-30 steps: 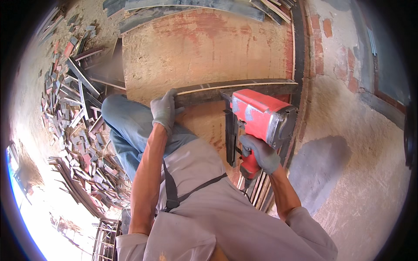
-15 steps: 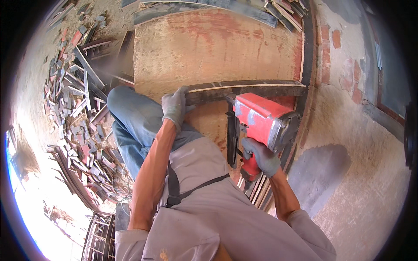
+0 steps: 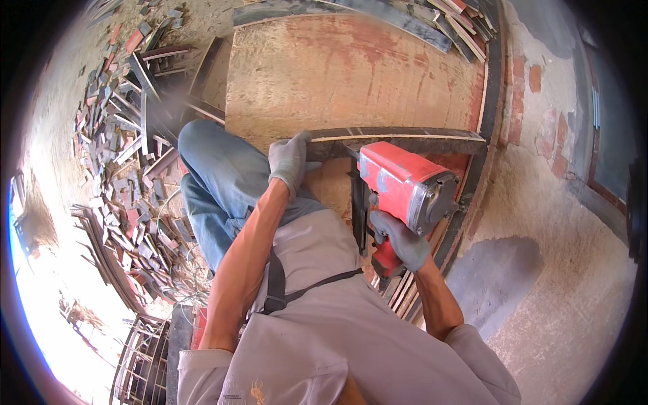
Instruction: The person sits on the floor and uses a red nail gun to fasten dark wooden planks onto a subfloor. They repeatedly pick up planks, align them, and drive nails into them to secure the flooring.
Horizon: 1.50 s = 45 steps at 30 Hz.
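My right hand (image 3: pixel 403 241), in a grey glove, is wrapped round the handle of a red nail gun (image 3: pixel 395 172). The gun has a worn grey patch and a dark metal end cap, and its black magazine (image 3: pixel 358 209) hangs below the nose. The nose sits against a curved wooden strip (image 3: pixel 398 133), dark-faced with a pale edge, lying across the board. At the strip's left end, my gloved left hand (image 3: pixel 290 162) is closed on it, fingers over the top. The gun partly hides where the nose meets the wood.
A large tan board (image 3: pixel 351 74) with red stains extends beyond the strip. Dark planks (image 3: pixel 398 25) lie along its far edge. Wood offcuts (image 3: pixel 128 196) are heaped on the left floor. A peeling wall (image 3: pixel 540 121) with bared bricks stands right. My bent knee (image 3: pixel 209 148) is beside my left hand.
The view has shifted, so the surroundings appear farther right. Against the strip, the nail gun has moved slightly left. My left hand keeps its hold on the strip's end.
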Tool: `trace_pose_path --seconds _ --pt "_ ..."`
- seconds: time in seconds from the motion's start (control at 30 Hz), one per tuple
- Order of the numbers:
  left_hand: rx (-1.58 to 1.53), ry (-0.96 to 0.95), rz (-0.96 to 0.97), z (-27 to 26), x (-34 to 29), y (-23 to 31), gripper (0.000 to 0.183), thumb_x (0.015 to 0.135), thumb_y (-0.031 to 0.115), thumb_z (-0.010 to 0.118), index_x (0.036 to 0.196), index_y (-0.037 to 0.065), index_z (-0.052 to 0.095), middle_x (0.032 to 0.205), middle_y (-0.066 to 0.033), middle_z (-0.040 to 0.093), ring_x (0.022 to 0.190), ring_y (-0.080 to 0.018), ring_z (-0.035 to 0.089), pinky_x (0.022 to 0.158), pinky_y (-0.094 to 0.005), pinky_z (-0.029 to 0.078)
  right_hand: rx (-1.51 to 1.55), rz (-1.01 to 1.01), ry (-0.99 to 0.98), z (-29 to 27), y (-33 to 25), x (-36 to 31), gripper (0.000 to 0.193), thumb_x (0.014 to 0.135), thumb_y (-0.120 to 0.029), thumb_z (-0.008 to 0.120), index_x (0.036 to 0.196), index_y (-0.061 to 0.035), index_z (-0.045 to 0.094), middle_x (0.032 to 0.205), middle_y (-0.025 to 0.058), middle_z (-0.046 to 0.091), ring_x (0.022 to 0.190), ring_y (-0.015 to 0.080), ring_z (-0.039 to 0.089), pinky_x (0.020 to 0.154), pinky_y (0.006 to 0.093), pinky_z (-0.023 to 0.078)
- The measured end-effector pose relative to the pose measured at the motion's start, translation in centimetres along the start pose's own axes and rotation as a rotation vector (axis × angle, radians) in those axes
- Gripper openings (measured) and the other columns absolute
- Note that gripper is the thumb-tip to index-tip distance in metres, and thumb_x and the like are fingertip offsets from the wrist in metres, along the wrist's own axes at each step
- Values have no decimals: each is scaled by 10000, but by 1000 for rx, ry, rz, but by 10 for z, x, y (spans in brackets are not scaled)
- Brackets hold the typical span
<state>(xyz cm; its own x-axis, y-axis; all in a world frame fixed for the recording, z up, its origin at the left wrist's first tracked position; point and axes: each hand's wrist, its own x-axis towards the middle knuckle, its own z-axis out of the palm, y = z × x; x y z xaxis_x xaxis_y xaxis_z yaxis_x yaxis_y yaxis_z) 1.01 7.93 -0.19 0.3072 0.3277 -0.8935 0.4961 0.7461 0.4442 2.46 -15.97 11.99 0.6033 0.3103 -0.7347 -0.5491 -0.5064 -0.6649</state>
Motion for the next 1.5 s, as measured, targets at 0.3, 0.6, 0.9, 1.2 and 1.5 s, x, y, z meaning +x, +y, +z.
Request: trace_pose_path --seconds 0.3,0.6,0.9,1.2,1.5 --pt "80 -101 225 -18 27 -25 350 814 204 671 902 -135 652 831 -162 655 696 -234 671 549 -365 597 -125 -45 -35 3 -2 -10 137 921 -175 657 910 -43 624 781 -3 594 686 97 549 605 289 453" --pt "-82 -27 334 -32 27 19 321 878 243 699 900 -76 676 844 -106 642 678 -184 611 546 -306 567 178 14 -108 -43 -46 -15 322 886 -198 613 611 -81 490 596 33 520 546 133 491 549 300 411" --pt "722 907 1062 -89 50 84 481 825 215 740 1246 32 597 1216 -192 624 1106 -334 590 953 -418 456 737 44 -282 -82 -88 15 437 893 -166 587 1273 37 511 614 -52 392 521 95 432 528 279 406" --pt "958 -404 1446 59 -92 38 363 764 144 744 1112 92 655 1053 -155 616 1019 -360 560 917 -445 451 1035 53 -487 -53 -34 31 313 908 -205 574 669 -159 378 572 -44 323 502 113 375 499 282 360" --pt "1281 -678 1390 73 -88 -18 149 786 181 700 786 61 610 859 -132 589 843 -357 577 726 -455 460 1327 184 -289 -49 58 4 272 919 -202 600 1088 9 571 631 -54 429 526 93 446 503 282 420"
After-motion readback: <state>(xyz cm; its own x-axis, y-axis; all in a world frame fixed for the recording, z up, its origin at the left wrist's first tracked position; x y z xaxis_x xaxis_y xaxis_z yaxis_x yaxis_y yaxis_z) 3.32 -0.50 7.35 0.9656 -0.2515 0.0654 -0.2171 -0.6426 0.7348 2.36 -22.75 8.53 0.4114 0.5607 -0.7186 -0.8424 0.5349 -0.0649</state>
